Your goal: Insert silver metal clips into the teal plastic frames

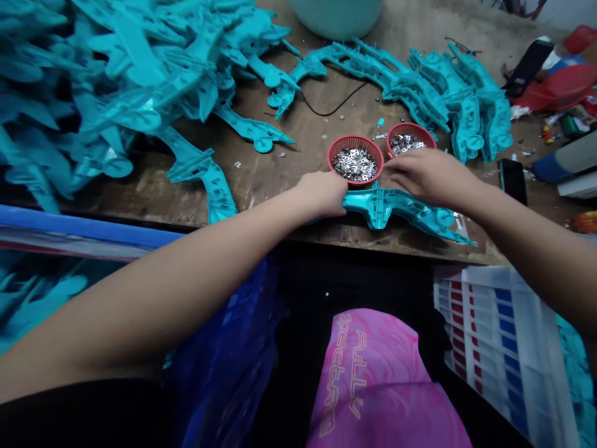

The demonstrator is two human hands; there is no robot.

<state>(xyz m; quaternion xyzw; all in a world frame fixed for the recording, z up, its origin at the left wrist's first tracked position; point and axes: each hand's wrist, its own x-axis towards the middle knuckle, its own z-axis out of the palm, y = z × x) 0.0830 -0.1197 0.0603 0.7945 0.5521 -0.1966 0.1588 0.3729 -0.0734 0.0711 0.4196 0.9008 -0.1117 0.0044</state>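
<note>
Nearest you, a pink printed panel is showing below, with a blue crate on the left and a white crate on the right. Beyond, a teal plastic part is lying close to the near edge of the worktop, its right end angling nearer; a knock from your right forearm could probably send that unheld end over the edge. Your left hand is gripping the part's left end, fingers curled, the forearm slanting in from the near left. Your right hand is hovering palm-down beside the right red basket, fingers bent, its forearm coming in from the right; whether it is pinching anything, you cannot tell. Just beyond the part, the left red basket is holding small metal pieces, which could scatter if a knuckle caught its rim. Farther off, a teal pile is towering loosely on the left, and could slide if disturbed. More teal parts are lying far right, and a green tub is standing farthest.
</note>
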